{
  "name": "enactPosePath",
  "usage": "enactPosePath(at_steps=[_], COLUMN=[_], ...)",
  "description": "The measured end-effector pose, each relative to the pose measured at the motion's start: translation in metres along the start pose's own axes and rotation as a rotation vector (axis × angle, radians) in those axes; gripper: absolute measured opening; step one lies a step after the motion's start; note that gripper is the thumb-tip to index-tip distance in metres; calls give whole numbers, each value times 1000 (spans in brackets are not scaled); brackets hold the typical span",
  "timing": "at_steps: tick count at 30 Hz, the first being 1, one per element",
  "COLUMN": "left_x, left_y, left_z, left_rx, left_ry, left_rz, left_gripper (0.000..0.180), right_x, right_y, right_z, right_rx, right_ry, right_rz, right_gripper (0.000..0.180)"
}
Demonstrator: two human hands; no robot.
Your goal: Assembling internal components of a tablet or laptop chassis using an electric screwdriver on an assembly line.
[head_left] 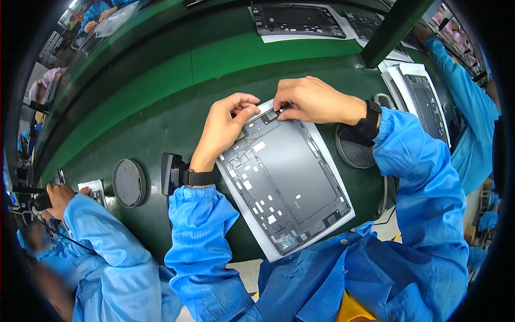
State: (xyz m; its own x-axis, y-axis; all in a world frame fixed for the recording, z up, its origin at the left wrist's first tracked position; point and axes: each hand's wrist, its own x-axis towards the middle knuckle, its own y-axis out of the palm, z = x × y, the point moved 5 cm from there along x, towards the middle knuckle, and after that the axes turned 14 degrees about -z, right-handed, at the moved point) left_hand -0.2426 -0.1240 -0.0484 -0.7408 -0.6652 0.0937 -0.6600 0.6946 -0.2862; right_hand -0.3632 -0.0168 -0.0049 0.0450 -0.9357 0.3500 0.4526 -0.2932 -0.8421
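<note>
A dark grey tablet back housing (pixel 292 166) lies on a white sheet (pixel 343 217), tilted on the bench in front of me. Small white pads and dark parts line its left side and edges. My left hand (pixel 228 123) rests over the far left corner, fingers curled and thumb tip close to the index finger; what they hold, if anything, is hidden. At the far edge my right hand (pixel 316 102) pinches down beside a small dark part on the housing. Its fingertips cover whatever is between them.
A round black ribbed dish (pixel 129 183) sits left of the housing; another (pixel 355 150) is partly under my right wrist. More housings (pixel 426 107) lie at right, and one (pixel 298 21) on the far shelf. A dark post (pixel 394 35) rises there. Co-workers' sleeves (pixel 115 236) flank me.
</note>
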Motion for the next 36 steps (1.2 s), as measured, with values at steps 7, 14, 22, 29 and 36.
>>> enactPosePath(at_steps=[7, 14, 22, 29, 36], left_x=[5, 0, -4, -3, -3], left_y=[-6, -8, -13, -13, -11], left_z=[7, 11, 12, 13, 14], left_rx=[-122, -176, -202, -206, -192], left_ry=[43, 60, 27, 7, 6], left_rz=[25, 42, -3, -9, 12], left_gripper=[19, 19, 18, 18, 19], right_x=[7, 0, 6, 7, 16], right_y=[6, 22, 22, 22, 20], right_z=[21, 37, 43, 44, 34], right_rx=[-252, -575, -546, -476, -298], right_ry=[-307, -644, -637, -625, -409], right_rz=[47, 42, 15, 38, -10], right_gripper=[15, 10, 11, 10, 14])
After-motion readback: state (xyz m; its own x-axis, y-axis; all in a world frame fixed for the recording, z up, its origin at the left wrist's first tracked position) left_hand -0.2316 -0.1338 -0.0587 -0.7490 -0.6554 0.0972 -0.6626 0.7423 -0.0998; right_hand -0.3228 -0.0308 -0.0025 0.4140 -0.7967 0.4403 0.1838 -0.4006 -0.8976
